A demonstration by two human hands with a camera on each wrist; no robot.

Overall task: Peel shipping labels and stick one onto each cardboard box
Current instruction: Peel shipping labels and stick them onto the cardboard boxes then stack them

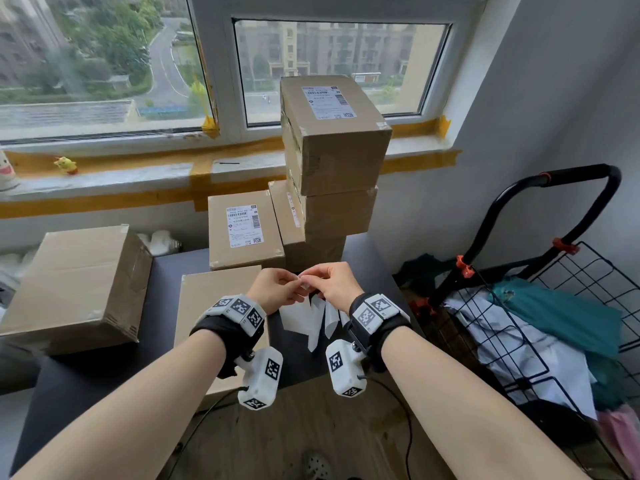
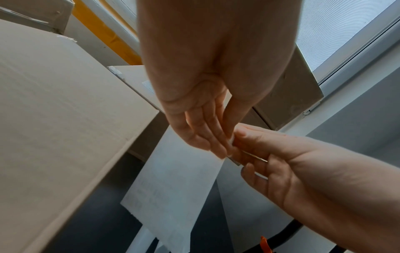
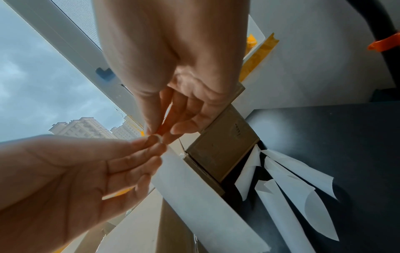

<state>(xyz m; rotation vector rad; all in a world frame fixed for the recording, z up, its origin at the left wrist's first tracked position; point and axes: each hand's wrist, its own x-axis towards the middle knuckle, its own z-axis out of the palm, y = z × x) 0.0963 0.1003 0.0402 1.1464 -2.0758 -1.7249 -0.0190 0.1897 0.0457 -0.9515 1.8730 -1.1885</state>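
I pinch the top corner of a white shipping label (image 1: 293,315) between the fingers of my left hand (image 1: 273,289) and right hand (image 1: 337,285), above the dark table (image 1: 104,372). It is plain white paper hanging down. I count three curled white backing sheets (image 3: 288,191) lying on the table, and two boxes whose labels I can see whole: the top box (image 1: 332,133) and a lower box (image 1: 244,230).

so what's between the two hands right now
A white label sheet, its top corner pinched by the left hand and right hand; clearest in the wrist views.

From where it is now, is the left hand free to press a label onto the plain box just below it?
Probably not yet. The left hand and right hand both pinch the corner of one label sheet, still peeling. The unlabelled box lies directly beneath with its top bare, so nothing else blocks it.
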